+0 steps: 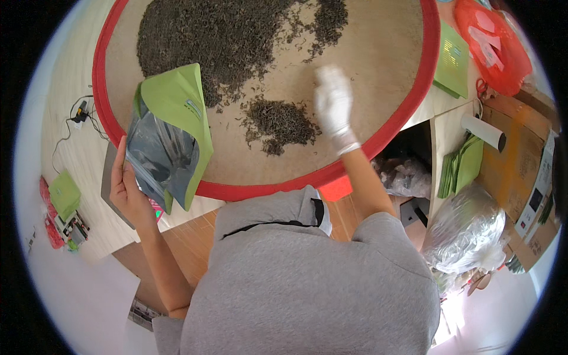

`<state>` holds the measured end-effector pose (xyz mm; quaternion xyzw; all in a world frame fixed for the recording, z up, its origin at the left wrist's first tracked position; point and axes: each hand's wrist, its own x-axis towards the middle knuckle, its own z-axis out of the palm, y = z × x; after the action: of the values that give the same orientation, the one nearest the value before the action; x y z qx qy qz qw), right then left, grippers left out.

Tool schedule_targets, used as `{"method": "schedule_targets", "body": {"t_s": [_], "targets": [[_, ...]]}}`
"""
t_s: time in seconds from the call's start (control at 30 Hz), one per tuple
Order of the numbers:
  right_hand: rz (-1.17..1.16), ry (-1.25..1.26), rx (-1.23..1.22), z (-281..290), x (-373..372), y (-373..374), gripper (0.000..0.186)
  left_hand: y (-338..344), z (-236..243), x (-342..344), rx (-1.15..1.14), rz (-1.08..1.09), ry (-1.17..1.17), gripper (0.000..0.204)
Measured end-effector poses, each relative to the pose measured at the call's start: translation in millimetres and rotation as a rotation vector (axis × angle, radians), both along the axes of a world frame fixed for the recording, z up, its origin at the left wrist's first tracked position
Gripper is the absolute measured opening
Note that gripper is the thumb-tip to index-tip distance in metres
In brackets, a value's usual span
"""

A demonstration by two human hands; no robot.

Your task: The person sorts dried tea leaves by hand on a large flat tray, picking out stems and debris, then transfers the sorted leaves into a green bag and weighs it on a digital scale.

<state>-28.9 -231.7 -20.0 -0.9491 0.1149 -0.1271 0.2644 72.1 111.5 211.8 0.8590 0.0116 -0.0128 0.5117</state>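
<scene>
My left hand (131, 198), bare, holds a green pouch (171, 97) by its side at the tray's left. The pouch gapes toward me, showing a dark, shiny lining; what lies deeper inside cannot be made out. Over the round tray, whose red rim (284, 190) curves in front of me, is my right hand (333, 100) in a white glove. Motion blurs its fingers, so their pose is unclear. Just left of the glove sits a small heap of dark, curled dried leaves (281, 124), like loose tea. A much larger spread of the same leaves (207, 38) covers the tray's far left.
More flat green pouches (451, 62) lie right of the tray, near a red plastic bag (494, 50) and red-handled scissors (481, 89). Lower right are a cardboard box (512, 160), a white roll (484, 132) and a clear plastic bundle (467, 228). Black cables (80, 118) lie at left.
</scene>
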Motion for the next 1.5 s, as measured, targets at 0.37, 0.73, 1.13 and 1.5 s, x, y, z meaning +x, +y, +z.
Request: {"method": "schedule_targets", "body": {"t_s": [0.37, 0.73, 1.13, 1.5], "targets": [[0.195, -0.027, 0.030, -35.2, 58.2, 24.3, 0.052, 19.4, -9.9, -12.9, 0.010, 0.057, -0.006, 0.036], [0.386, 0.192, 0.147, -4.2, -33.3, 28.5, 0.073, 26.8, -9.8, -23.4, 0.013, 0.112, 0.007, 0.037], [0.706, 0.208, -0.021, -5.1, -8.3, 84.0, 0.108, 27.3, -6.0, -25.2, -0.032, 0.085, 0.014, 0.037], [0.997, 0.125, -0.150, -15.9, 23.2, 111.3, 0.079, 22.6, -5.6, -29.6, -0.006, 0.092, 0.008, 0.037]]}}
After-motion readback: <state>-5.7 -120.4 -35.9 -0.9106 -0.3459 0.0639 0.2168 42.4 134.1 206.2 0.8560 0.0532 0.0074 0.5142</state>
